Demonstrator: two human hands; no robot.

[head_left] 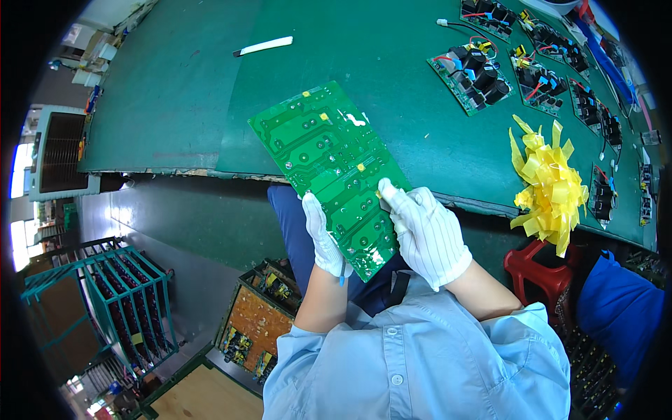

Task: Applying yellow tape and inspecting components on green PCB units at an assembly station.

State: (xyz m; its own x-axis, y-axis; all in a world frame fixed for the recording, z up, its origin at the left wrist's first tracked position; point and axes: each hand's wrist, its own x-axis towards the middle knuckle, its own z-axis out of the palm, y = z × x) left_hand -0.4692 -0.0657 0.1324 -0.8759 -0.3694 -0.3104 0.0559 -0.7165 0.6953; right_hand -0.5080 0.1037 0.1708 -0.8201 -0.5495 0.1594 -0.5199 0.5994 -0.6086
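A large green circuit board (308, 150) is tilted over the table's front edge, its solder side facing me. My left hand (322, 234), in a white glove, grips its lower left edge with the thumb on the face; the other fingers are hidden behind the board. Small yellow tape squares (361, 167) stick to the board's face. At the right edge, my gloved right hand (428, 234) is closed, its fingertips pinched against the board. A bit of yellow shows at those fingertips, and what they hold is too small to make out.
On the green table (182, 98) lies a white-handled tool (263, 46). A bunch of yellow tape strips (549, 185) hangs at the right front edge, near several populated circuit boards (476, 77). A red stool (535, 276) and a wooden crate (255, 322) stand below.
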